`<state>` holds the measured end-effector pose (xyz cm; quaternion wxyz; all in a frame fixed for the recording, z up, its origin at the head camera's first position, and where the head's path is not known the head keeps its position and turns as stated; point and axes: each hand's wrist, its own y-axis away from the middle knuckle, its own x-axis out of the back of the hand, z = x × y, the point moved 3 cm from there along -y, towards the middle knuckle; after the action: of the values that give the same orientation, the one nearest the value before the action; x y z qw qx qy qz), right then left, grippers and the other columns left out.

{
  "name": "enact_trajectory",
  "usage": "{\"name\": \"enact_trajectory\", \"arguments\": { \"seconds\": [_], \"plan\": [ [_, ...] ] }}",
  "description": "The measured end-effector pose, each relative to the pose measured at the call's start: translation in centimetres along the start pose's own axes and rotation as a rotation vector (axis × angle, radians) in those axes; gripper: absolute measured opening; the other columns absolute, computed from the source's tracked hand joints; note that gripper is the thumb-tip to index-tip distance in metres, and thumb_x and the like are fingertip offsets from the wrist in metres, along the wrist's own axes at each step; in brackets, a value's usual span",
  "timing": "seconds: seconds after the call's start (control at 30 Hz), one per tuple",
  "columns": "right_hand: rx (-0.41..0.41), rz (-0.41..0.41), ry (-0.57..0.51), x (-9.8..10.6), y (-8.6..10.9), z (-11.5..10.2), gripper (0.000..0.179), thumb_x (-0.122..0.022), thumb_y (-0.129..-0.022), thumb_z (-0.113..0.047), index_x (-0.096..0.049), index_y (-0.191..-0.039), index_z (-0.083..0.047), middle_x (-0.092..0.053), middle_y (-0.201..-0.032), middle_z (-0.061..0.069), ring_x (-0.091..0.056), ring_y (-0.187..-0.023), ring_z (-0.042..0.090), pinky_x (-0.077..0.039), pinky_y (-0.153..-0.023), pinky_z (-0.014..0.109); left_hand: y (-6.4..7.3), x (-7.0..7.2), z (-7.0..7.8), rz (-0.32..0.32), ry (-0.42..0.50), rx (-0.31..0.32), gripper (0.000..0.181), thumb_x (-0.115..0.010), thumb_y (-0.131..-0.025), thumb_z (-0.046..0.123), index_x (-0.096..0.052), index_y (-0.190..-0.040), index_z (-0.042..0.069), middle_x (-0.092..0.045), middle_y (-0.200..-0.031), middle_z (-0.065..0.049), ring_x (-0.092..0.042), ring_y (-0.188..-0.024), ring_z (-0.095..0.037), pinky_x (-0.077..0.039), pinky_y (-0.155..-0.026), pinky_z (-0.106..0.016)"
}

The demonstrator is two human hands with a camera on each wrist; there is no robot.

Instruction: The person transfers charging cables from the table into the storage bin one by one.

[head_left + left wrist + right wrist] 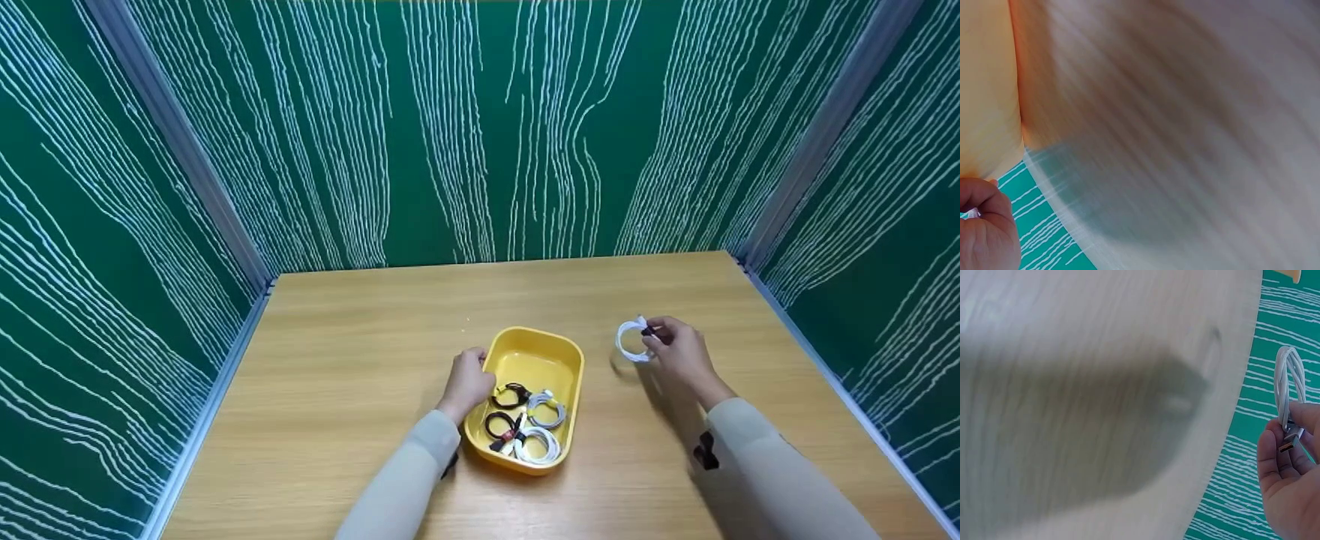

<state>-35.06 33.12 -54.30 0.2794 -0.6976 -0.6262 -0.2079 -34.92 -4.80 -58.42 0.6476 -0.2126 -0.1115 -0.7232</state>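
Observation:
My right hand (681,352) pinches a white USB cable (630,352) wound into a loop, raised over the table to the right of the yellow bin. In the right wrist view the cable's metal USB plug (1291,440) pokes out between the fingers. My left hand (466,384) grips the left wall of the yellow bin (577,367), its thumb over the rim. Several coiled cables lie in the bin's near half: a black one with a yellow tie (508,395), a grey one (555,412), a black one with a red tie (495,425) and a white one (551,448).
The bin stands on a wooden table (337,375). Green walls with white wavy lines (435,150) rise behind it and on both sides. Metal frame posts (187,135) stand at the back corners.

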Motion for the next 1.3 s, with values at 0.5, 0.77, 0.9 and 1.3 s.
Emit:
{"name": "enact_trajectory", "arguments": {
  "seconds": [0.5, 0.77, 0.9, 1.3],
  "plan": [
    [0.041, -0.022, -0.028, -0.6, -0.3, -2.1, 0.034, -0.065, -0.106, -0.004, -0.064, -0.137, 0.010, -0.073, -0.120, 0.031, -0.071, -0.105, 0.033, -0.055, -0.075, 0.012, 0.1, -0.1, 0.4, -0.005, -0.020, 0.061, 0.031, -0.057, -0.079, -0.013, -0.073, -0.105, -0.007, -0.075, -0.092, -0.015, -0.069, -0.082, -0.020, -0.064, -0.074, -0.031],
    [0.065, -0.026, -0.021, -0.8, -0.6, -3.3, 0.031, -0.066, -0.105, -0.004, -0.067, -0.135, 0.007, -0.075, -0.118, 0.029, -0.071, -0.100, 0.029, -0.054, -0.073, 0.013, -0.2, -0.1, 0.1, -0.024, 0.013, 0.073, 0.032, -0.058, -0.078, -0.014, -0.072, -0.106, -0.006, -0.075, -0.095, -0.017, -0.073, -0.086, -0.024, -0.066, -0.077, -0.033],
    [0.111, -0.002, -0.007, -1.1, -0.9, -3.9, 0.029, -0.068, -0.104, -0.002, -0.069, -0.131, 0.009, -0.076, -0.112, 0.028, -0.071, -0.093, 0.024, -0.052, -0.070, 0.013, -1.8, -1.1, -3.2, -0.015, 0.013, 0.024, 0.028, -0.056, -0.076, -0.009, -0.072, -0.097, 0.002, -0.072, -0.084, -0.007, -0.069, -0.077, -0.018, -0.062, -0.067, -0.029],
    [0.132, -0.022, -0.020, -2.0, -1.2, -5.7, 0.029, -0.068, -0.103, -0.001, -0.070, -0.130, 0.008, -0.076, -0.111, 0.027, -0.067, -0.089, 0.021, -0.053, -0.070, 0.015, -2.4, -1.4, -4.6, 0.015, -0.036, 0.005, 0.028, -0.059, -0.075, -0.007, -0.073, -0.097, 0.003, -0.072, -0.084, -0.006, -0.068, -0.077, -0.017, -0.061, -0.067, -0.027]
  ]
}}
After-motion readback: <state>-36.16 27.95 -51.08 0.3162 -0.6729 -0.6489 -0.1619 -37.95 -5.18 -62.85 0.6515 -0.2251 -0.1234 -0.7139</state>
